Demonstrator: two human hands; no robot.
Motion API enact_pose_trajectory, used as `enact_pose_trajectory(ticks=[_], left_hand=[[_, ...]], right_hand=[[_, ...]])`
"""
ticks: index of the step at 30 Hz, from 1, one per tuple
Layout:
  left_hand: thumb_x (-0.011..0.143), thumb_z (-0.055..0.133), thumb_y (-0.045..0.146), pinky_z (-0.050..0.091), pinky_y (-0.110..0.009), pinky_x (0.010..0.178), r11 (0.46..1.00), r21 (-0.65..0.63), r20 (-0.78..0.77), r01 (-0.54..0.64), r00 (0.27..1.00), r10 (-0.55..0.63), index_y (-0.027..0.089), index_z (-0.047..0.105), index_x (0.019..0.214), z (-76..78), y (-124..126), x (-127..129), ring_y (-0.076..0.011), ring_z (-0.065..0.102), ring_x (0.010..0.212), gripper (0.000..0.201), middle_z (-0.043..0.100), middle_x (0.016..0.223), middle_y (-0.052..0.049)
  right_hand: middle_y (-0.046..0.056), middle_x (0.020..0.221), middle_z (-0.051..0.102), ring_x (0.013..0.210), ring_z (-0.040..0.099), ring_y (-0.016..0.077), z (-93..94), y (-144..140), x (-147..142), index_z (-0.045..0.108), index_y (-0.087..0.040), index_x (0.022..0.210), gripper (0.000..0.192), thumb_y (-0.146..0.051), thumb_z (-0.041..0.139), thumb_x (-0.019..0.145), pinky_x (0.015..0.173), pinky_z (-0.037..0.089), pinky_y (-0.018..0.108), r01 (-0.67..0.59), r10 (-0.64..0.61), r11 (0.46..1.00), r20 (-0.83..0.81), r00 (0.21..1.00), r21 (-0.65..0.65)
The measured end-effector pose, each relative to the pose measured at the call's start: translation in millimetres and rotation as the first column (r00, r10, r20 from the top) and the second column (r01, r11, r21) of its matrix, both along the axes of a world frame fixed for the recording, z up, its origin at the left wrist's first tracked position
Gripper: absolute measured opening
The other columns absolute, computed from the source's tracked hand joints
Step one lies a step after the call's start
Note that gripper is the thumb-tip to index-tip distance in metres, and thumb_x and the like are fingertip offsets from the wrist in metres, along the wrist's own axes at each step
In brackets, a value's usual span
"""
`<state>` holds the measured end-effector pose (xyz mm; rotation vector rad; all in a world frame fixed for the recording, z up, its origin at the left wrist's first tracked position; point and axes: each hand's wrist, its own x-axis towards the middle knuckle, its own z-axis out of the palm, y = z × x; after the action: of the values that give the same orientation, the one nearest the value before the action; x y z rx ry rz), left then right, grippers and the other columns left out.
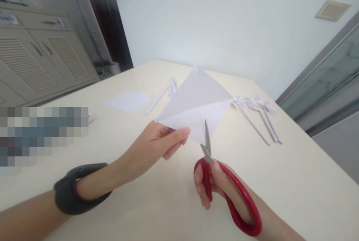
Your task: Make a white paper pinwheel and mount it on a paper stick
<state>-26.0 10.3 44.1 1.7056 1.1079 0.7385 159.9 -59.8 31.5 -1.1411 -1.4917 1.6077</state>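
Note:
A square sheet of white paper (196, 98) with a crease across it is held above the table like a diamond. My left hand (165, 140) pinches its lower left edge, thumb on top and fingers underneath. In my right hand (218, 181) are red-handled scissors (208, 147), fingers and thumb through the loops. The scissor blades are parted, and the paper's near corner lies between them. The wrist of my left arm wears a dark band (81, 188).
White paper pinwheels (252, 104) on paper sticks lie at right. Behind the sheet are rolled paper tubes (157, 100). Flat paper sheets (129, 101) lie at left on the cream table (134, 211). A wall (224, 20) stands at the back, a louvred cabinet (42, 54) at far left.

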Motion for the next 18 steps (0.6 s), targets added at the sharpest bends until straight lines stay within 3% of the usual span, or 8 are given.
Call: enact_pose_trajectory(ticks=[11, 18], left_hand=[[0.088, 0.045, 0.041, 0.033, -0.022, 0.053, 1.0, -0.017, -0.022, 0.003, 1.0, -0.003, 0.018, 0.038, 0.044, 7.9, 0, 3, -0.0108, 0.038, 0.05, 0.05, 0.034, 0.043, 0.004], [0.087, 0.045, 0.04, 0.034, -0.022, 0.053, 1.0, -0.012, -0.034, 0.006, 0.999, -0.007, 0.019, 0.038, 0.044, 8.6, -1, 4, -0.0116, 0.04, 0.051, 0.049, 0.036, 0.044, 0.003]], right_hand=[[0.001, 0.066, 0.049, 0.053, 0.045, 0.0097, -7.6, -1, -1, 0.045, -0.017, 0.071, 0.056, -0.069, 0.028, 0.084, 0.056, 0.037, 0.027, 0.002, -0.002, 0.999, -0.009, 1.0, 0.04], [0.002, 0.069, 0.05, 0.056, 0.047, 0.0114, -0.1, -1, -1, 0.048, -0.018, 0.075, 0.057, -0.072, 0.029, 0.081, 0.059, 0.04, 0.029, 0.018, -0.018, 1.0, -0.006, 1.0, -0.014]])
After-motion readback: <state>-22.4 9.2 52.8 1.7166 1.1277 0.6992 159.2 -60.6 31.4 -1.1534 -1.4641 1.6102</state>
